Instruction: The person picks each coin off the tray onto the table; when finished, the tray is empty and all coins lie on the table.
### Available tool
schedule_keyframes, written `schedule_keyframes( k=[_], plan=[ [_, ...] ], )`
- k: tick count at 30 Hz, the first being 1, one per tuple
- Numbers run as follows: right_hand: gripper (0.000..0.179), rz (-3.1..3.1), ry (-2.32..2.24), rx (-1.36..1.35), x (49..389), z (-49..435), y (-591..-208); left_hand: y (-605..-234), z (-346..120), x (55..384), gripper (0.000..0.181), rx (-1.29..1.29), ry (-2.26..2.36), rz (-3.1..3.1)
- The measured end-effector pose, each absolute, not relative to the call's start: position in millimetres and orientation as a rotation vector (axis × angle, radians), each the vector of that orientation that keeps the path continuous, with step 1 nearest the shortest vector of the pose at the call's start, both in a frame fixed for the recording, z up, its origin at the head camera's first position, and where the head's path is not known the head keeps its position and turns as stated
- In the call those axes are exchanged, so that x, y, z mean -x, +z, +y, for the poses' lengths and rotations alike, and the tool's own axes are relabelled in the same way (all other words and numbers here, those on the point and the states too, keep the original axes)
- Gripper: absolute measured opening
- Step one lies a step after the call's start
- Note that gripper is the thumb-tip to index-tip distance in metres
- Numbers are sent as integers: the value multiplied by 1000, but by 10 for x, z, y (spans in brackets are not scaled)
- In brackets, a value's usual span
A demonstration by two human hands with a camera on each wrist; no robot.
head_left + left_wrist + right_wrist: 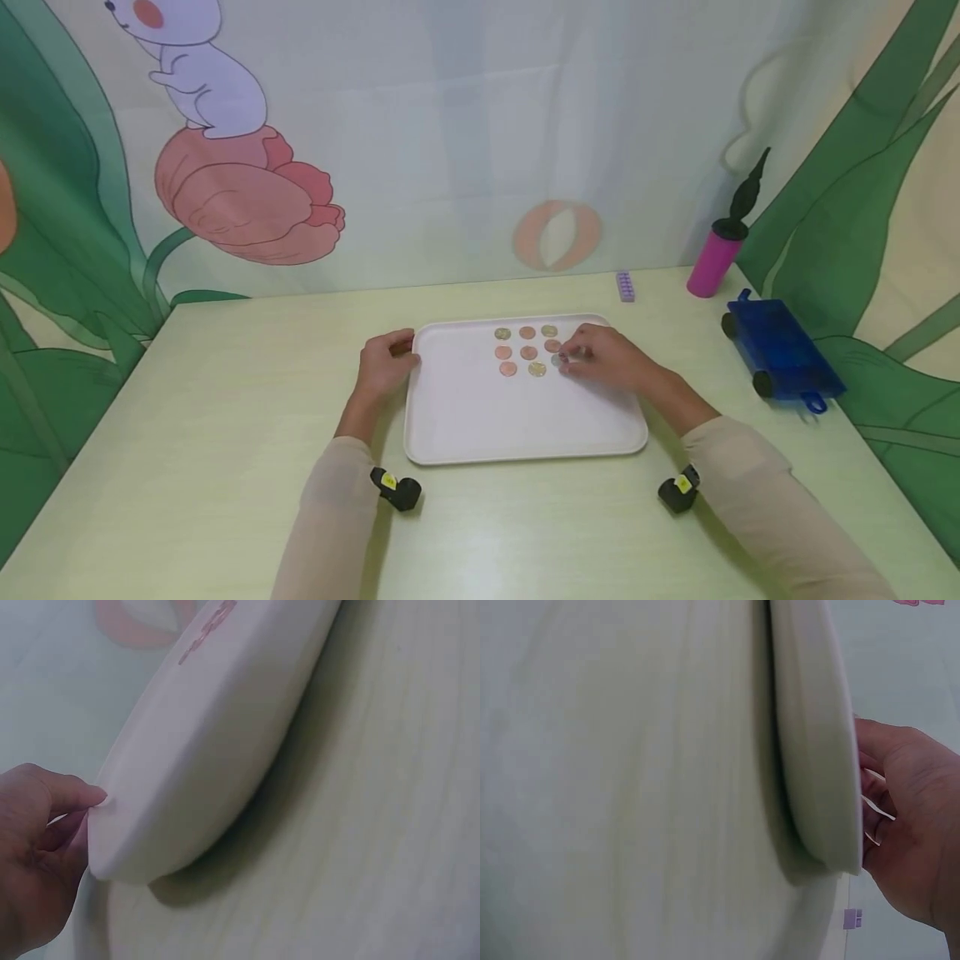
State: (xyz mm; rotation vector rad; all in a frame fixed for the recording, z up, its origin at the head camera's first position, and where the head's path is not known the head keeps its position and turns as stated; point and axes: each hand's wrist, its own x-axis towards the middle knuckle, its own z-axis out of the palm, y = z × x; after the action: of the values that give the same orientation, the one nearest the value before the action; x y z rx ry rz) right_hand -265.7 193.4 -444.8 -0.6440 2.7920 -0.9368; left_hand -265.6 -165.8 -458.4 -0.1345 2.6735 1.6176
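A white tray [480, 425] lies on the table. At its left edge, my left hand [386, 364] pinches the rim, thumb on top, as the left wrist view [45, 847] also shows. Copper-coloured coins [528, 352] and gold-coloured coins [537, 369] lie in rough rows on the far part of the tray. Over the right end of these rows, my right hand [611, 358] pinches a silvery coin [556, 360] at its fingertips, close to the tray surface. In the right wrist view, the tray's side hides those fingertips and the coin.
A pink hand pump [712, 262] with a black top stands at the back right. Nearer along the right edge is a blue toy cart [783, 350] with black wheels. Behind the tray, a small purple block [626, 286] lies by the printed curtain [450, 150].
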Motion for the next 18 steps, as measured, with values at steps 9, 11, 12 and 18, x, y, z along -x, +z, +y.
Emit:
schedule_keyframes(
  k=[9, 11, 12, 18],
  plan=[
    [21, 2845, -941, 619, 2638, 1897, -4458, -4585, -1657, 2650, 47, 142, 1594, 2692],
    [20, 2845, -949, 620, 2643, 1902, -4467, -4594, -1652, 2654, 47, 147, 1588, 2690],
    [20, 2840, -957, 614, 2645, 1902, -4471, -4600, -1651, 2656, 47, 148, 1586, 2689],
    [18, 2817, -982, 610, 2657, 1892, -4481, -4627, -1653, 2657, 47, 174, 1618, 2668]
  ],
)
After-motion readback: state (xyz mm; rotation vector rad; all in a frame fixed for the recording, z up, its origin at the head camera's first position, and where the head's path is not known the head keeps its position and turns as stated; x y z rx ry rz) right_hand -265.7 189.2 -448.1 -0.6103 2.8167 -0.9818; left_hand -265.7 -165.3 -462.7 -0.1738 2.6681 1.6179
